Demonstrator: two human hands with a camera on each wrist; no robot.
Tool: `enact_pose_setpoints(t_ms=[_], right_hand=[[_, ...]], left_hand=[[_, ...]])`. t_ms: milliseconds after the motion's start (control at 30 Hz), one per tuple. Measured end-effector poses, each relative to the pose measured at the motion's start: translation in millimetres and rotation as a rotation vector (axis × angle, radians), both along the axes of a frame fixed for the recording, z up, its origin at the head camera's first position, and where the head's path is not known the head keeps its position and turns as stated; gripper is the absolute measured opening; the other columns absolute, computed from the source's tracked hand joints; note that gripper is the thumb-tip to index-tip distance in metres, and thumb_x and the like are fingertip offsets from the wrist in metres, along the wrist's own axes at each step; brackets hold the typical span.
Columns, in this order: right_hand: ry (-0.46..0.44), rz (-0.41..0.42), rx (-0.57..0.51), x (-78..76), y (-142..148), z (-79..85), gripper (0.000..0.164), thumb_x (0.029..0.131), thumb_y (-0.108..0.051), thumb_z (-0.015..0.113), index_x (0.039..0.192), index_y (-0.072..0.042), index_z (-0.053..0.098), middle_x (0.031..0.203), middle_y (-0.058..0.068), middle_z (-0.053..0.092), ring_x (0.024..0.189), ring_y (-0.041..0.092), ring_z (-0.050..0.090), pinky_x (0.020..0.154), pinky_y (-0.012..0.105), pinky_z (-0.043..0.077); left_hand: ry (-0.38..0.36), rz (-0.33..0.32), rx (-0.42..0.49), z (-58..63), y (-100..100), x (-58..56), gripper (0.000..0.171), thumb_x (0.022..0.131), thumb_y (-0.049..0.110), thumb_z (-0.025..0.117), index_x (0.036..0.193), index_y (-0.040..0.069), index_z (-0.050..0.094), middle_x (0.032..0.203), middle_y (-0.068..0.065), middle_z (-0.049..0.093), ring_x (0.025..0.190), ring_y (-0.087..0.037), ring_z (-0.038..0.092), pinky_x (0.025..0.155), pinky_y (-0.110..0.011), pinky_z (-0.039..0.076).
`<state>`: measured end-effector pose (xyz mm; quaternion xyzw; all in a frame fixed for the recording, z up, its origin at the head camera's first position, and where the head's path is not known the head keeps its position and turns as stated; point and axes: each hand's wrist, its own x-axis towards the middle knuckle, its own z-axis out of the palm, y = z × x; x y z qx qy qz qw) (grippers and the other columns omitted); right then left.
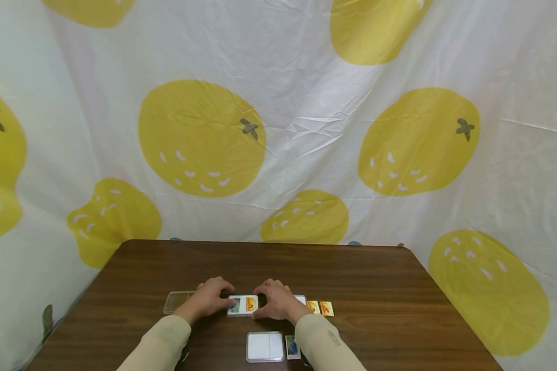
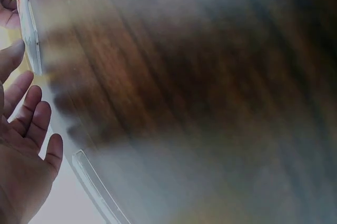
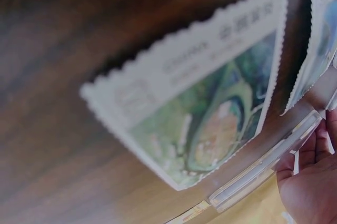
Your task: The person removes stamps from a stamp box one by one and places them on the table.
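A clear stamp case (image 1: 243,312) with two stamps inside lies on the table between the two hands. My left hand (image 1: 210,298) grips its left end, the thumb over the near side. At the right end my right hand (image 1: 277,301) holds it, thumb at the near corner and index finger at the far one. In the left wrist view the case (image 2: 30,29) shows edge-on beside the left thumb and index finger, and the right hand's fingers (image 2: 9,8) meet its other end. The stamps inside show a green-blue picture and a yellow one.
Left of the left hand lies a clear lid (image 1: 175,303). Another case (image 1: 300,299) is partly behind the right hand, beside yellow stamps (image 1: 327,308). Nearer stands a case with a white insert (image 1: 264,347) and a blue-green stamp (image 1: 293,348). The dark wood table (image 1: 376,288) meets a fruit-print curtain (image 1: 297,154).
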<state>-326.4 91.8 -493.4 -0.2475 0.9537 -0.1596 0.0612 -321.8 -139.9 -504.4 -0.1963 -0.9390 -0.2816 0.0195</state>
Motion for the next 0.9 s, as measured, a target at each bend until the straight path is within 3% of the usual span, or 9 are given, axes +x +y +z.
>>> enact_pose_setpoints(t_ms=[900], right_hand=[[-0.007, -0.013, -0.007, -1.9, 0.0, -4.3, 0.057, 0.076, -0.049, 0.081, 0.125, -0.022, 0.067, 0.124, 0.0, 0.055, 0.118, 0.022, 0.048, 0.1, 0.044, 0.037]], left_hand=[[-0.063, 0.058, -0.053, 0.7, 0.9, -2.7, 0.024, 0.084, 0.03, 0.079, 0.099, 0.012, 0.074, 0.093, 0.003, 0.061, 0.095, -0.022, 0.056, 0.084, -0.049, 0.036]])
